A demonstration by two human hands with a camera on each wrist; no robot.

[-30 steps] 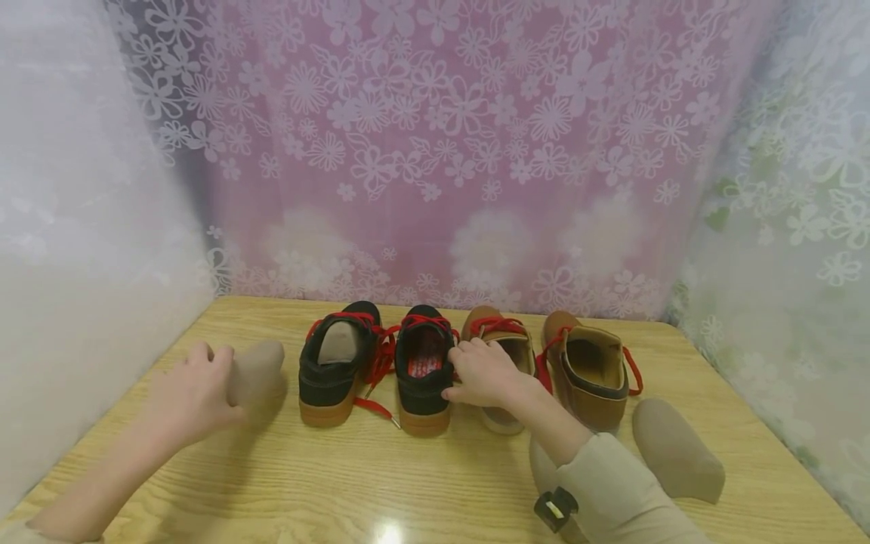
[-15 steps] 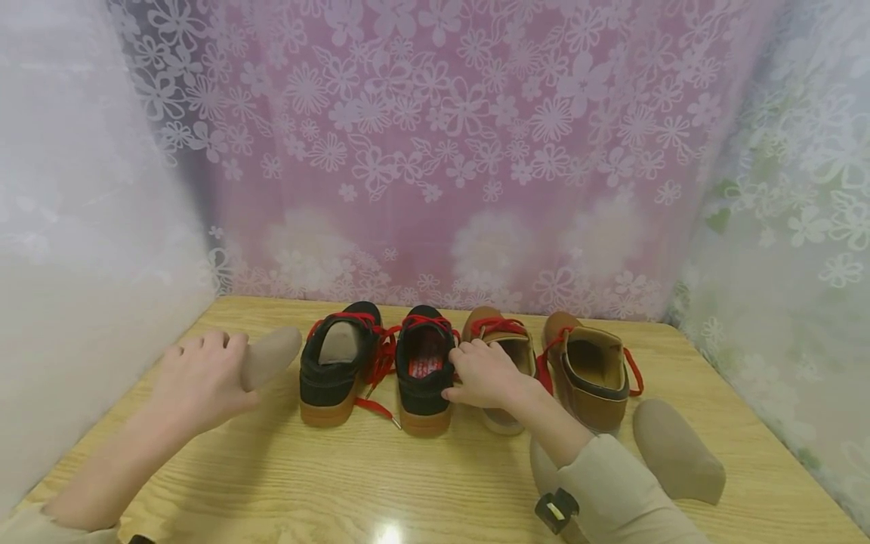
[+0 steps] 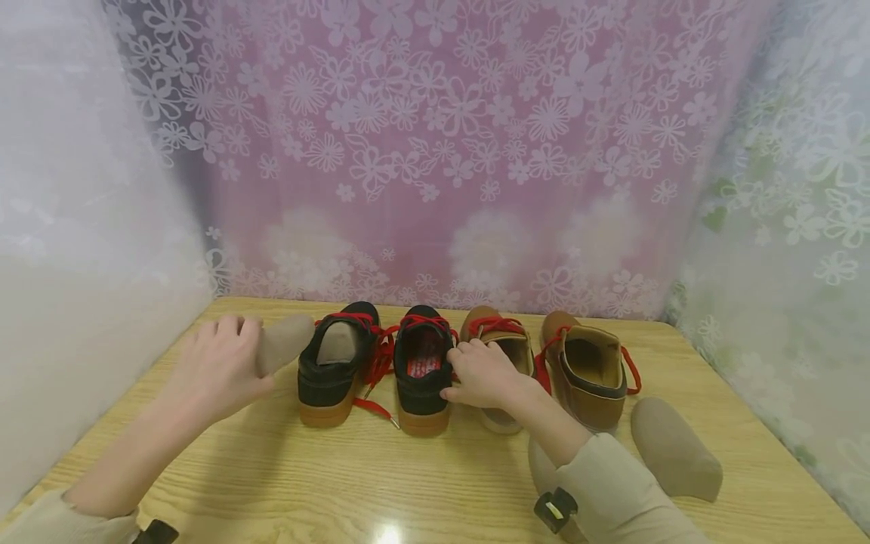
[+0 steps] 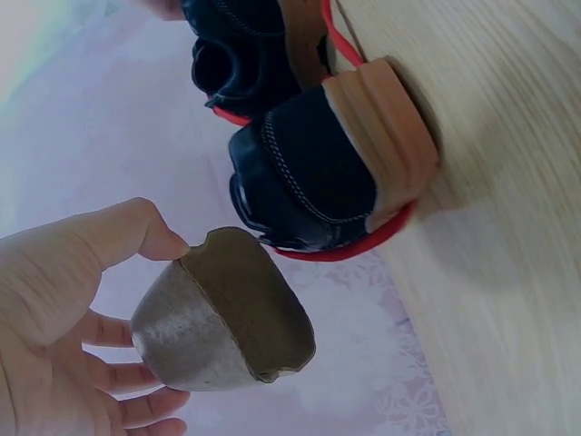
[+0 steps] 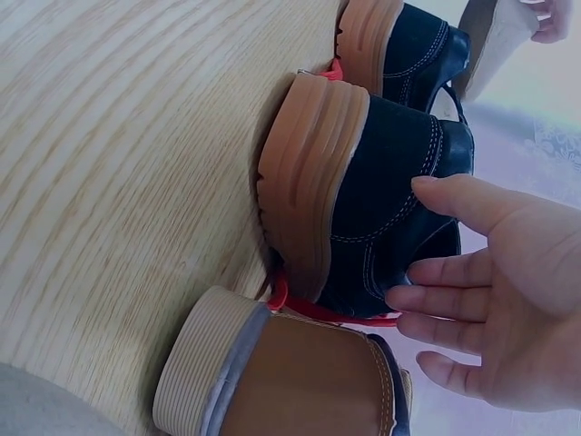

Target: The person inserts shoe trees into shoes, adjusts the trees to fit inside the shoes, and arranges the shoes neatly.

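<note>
My left hand (image 3: 227,370) holds a beige hollow shoe insert (image 3: 285,341) by its sides, raised above the table just left of the left black shoe (image 3: 328,391). In the left wrist view the insert (image 4: 195,336) shows its hollow end, with the thumb on one edge and fingers beneath. A similar insert (image 3: 337,344) sits inside the left black shoe. My right hand (image 3: 485,374) rests along the right side of the second black shoe (image 3: 423,408), whose red patterned insole is visible. From the right wrist, that hand's fingers (image 5: 445,300) look fairly straight against the shoe (image 5: 386,191).
Two brown shoes with red laces, one (image 3: 481,317) partly behind my right hand and the other (image 3: 591,408) beside it, complete the row. One loose insert (image 3: 676,449) lies at the right; another (image 3: 541,461) is mostly under my right forearm. A flowered curtain (image 3: 435,151) hangs behind.
My left hand has moved right and slightly up with the insert, bringing it close to the left black shoe. My right hand stays in place at the second black shoe.
</note>
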